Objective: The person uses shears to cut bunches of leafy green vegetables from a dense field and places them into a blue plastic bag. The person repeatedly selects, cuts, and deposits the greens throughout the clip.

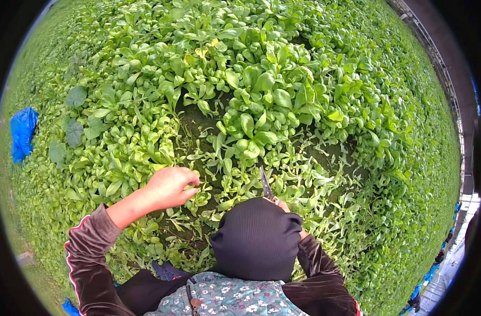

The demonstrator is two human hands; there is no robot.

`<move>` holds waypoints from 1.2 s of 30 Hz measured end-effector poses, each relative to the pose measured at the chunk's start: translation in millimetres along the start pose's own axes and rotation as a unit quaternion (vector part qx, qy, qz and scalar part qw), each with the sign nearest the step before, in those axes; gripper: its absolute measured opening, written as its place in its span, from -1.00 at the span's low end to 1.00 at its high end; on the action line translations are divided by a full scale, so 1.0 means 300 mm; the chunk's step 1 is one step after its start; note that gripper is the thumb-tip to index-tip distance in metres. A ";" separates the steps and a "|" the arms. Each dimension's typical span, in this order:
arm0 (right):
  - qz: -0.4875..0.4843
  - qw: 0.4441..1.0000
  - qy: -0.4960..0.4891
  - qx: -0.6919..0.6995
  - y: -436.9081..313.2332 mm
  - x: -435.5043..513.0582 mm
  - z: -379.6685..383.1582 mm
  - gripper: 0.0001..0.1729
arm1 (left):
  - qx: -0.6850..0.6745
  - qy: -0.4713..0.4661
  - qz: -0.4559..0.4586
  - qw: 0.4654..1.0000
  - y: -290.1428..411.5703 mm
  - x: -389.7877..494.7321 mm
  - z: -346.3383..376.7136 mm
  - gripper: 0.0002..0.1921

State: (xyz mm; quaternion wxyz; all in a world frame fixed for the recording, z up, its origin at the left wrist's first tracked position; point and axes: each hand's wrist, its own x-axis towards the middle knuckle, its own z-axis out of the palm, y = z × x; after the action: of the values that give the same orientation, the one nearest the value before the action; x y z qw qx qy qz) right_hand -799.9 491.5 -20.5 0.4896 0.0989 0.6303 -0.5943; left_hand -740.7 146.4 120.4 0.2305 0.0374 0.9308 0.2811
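Bare of any glove, my left hand (pixel 175 185) hovers over leafy green plants with its fingers curled and apart, nothing seen between them. My right hand (pixel 282 204) is mostly hidden behind the black cap in the foreground. It grips metal scissors (pixel 265 182), whose blades point away from me among low leaves. Cut or loose leaves (pixel 315 177) lie on dark soil around the blades. Beyond them stands a dense clump of broad-leaved greens (pixel 260 98).
A blue plastic bag (pixel 23 134) rests on the plants at far left. Pale edging (pixel 447 75) borders the bed at right. Blue items and dark shapes, perhaps people, line the lower right edge. A dark shoe (pixel 167 271) is near my left knee.
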 end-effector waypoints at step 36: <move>0.131 0.971 -0.187 0.071 -0.176 0.261 -0.057 -0.45 | -0.752 0.346 -0.054 0.559 -0.177 0.426 0.243 -0.51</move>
State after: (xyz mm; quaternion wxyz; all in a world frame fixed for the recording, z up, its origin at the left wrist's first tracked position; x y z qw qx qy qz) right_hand -885.0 455.7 -46.6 0.6641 0.1024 0.4657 -0.5758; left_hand -818.6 164.2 -14.3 -0.1503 -0.3002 0.3907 0.8571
